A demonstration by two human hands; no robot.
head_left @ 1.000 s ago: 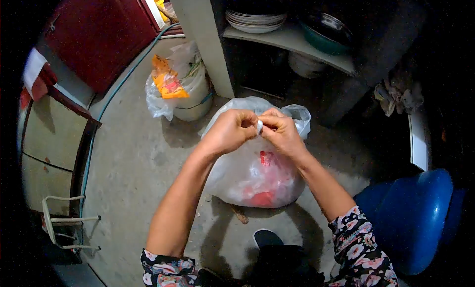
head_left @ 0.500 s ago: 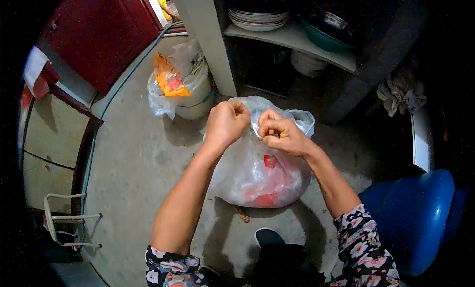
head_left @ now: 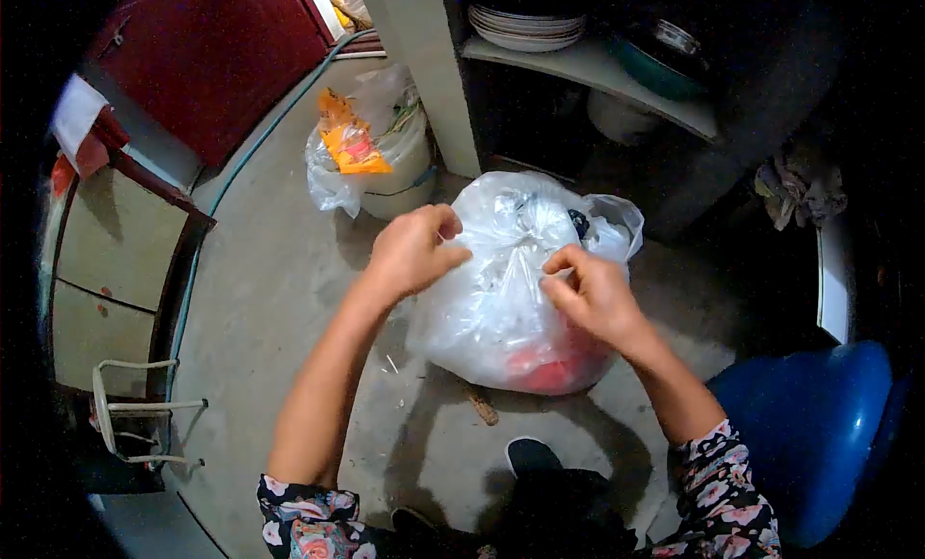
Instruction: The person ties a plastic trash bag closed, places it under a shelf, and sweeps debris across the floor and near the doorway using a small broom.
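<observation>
A full, translucent white plastic bag point(head_left: 501, 318) stands on the floor in front of me, with something red showing through its lower right side. Its top is drawn together into a bunch with creases spreading out from it. My left hand point(head_left: 416, 252) is at the bag's upper left, thumb and fingers parted and nothing seen between them. On the other side, my right hand point(head_left: 595, 297) hovers over or just touches the bag's right part, its thumb and index finger apart. A loose loop of plastic stands up at the bag's back right.
A lined bin point(head_left: 400, 188) with an orange wrapper point(head_left: 349, 140) stands behind at left. Shelves point(head_left: 588, 72) hold stacked plates point(head_left: 525, 27) and a basin. A blue plastic object point(head_left: 809, 443) is at right, a metal-framed stool point(head_left: 145, 407) at left. A hose point(head_left: 226, 183) runs along the floor.
Both hands have let go of the bag's pinched top and moved apart and slightly down. The top now lies flatter, gathered in the middle. The view has shifted slightly.
</observation>
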